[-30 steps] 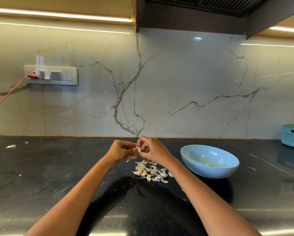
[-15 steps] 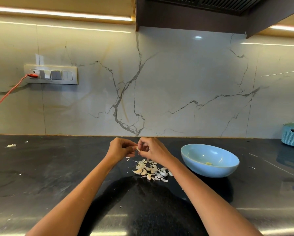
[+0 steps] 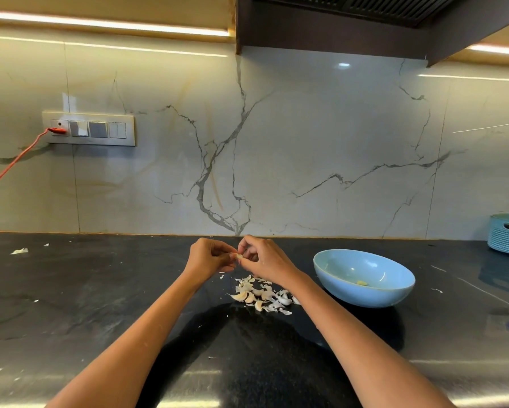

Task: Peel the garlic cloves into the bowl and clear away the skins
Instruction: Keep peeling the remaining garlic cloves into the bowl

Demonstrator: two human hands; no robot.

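My left hand [image 3: 207,259] and my right hand [image 3: 265,260] meet above the black counter and pinch one pale garlic clove [image 3: 238,256] between their fingertips. Just below them lies a pile of garlic cloves and loose white skins [image 3: 262,295]. To the right stands a light blue bowl [image 3: 365,293] with one peeled clove [image 3: 361,283] inside it.
A blue woven basket [image 3: 508,235] sits at the far right by the marble wall. A switch panel [image 3: 88,129] with an orange cable [image 3: 8,169] is on the wall at left. Scraps of skin [image 3: 19,251] lie scattered on the counter's left side.
Both hands stay together on the clove, with only small shifts of the fingers. The pile and the bowl have not moved.
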